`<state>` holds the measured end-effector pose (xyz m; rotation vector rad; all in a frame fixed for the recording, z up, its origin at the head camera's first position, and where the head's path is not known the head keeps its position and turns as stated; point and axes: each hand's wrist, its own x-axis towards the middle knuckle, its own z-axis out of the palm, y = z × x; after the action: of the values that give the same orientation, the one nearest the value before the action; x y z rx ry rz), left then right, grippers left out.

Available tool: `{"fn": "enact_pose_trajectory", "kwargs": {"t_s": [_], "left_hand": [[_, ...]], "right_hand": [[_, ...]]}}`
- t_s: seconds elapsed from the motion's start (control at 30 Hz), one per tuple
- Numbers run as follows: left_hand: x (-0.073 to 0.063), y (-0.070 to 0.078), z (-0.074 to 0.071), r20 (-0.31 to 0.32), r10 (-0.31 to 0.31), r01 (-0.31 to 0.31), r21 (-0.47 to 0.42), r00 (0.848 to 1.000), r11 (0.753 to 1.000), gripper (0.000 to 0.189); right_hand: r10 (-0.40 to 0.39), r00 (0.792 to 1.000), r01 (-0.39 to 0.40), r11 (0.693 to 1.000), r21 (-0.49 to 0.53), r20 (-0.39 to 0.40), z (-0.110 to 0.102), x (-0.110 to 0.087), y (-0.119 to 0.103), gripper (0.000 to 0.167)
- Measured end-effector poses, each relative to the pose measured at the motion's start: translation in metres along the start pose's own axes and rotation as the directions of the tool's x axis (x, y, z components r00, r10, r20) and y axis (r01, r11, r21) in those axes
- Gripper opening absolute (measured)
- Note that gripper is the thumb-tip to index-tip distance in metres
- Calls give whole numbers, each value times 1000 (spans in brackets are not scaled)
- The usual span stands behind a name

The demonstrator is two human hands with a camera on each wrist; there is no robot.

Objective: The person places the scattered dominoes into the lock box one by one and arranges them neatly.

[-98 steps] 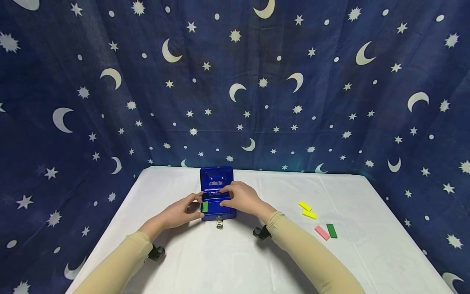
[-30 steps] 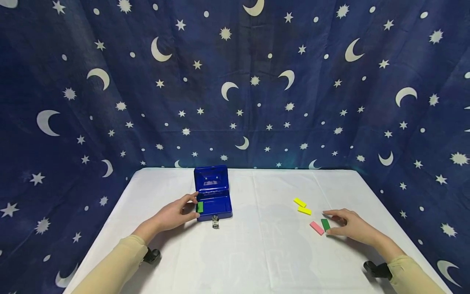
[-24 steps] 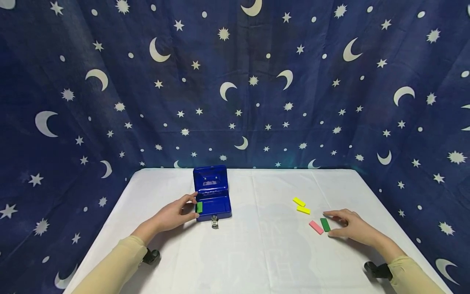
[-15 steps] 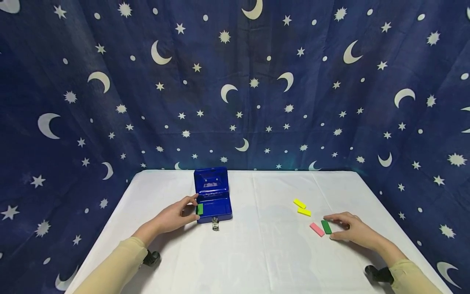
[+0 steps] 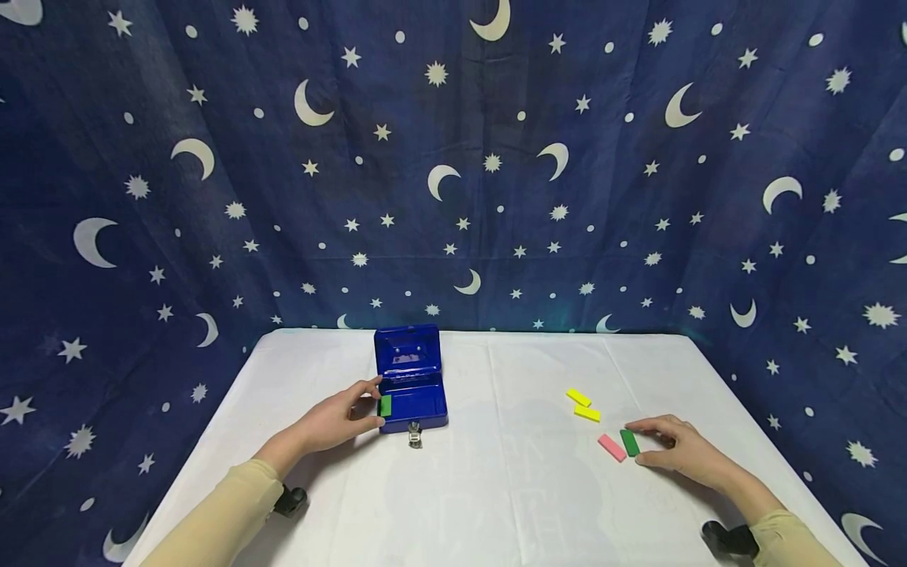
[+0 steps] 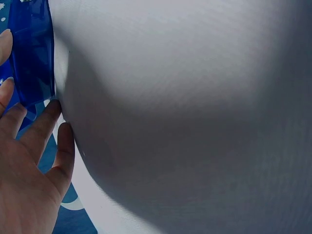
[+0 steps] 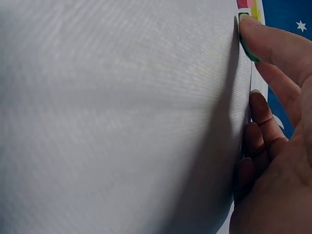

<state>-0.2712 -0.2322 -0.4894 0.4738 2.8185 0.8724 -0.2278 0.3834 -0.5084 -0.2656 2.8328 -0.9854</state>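
A small blue cash box (image 5: 420,405) stands on the table with its lid (image 5: 407,352) raised. A light green block (image 5: 386,405) lies inside at the left. My left hand (image 5: 329,417) rests against the box's left side, thumb at the front corner and index finger towards the hinge, fingers spread. In the left wrist view, fingertips meet the box wall. My right hand (image 5: 687,453) pinches a dark green block (image 5: 630,442) by its two ends on the cloth. The thumb shows at the near end in the right wrist view; the index fingertip is hidden there.
A pink block (image 5: 612,447) lies just left of the dark green one. Two yellow blocks (image 5: 586,413) lie farther back. A small metal padlock or clasp (image 5: 415,435) sits at the box front. A starry curtain (image 5: 453,197) hangs behind the white-covered table (image 5: 496,504).
My right hand has left the box and moved right to the dark green block, its thumb and index closing in on the ends. My left hand has stayed at the box.
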Motion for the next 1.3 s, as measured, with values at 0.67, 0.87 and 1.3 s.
{"fn": "enact_pose_trajectory", "kwargs": {"t_s": [0.67,0.87,1.3], "left_hand": [[-1,-1,0,-11,15,-15,-15,1000,1000,42],[-1,-2,1,-10,16,-16,-11,1000,1000,42],[-1,-3,0,-2,23,-23,-19,1000,1000,43]], "right_hand": [[0,1000,0,1000,-4,5,0,2,4,60],[-4,1000,4,1000,2,9,-1,1,3,60],[15,1000,-15,1000,7,5,1,3,8,58]]}}
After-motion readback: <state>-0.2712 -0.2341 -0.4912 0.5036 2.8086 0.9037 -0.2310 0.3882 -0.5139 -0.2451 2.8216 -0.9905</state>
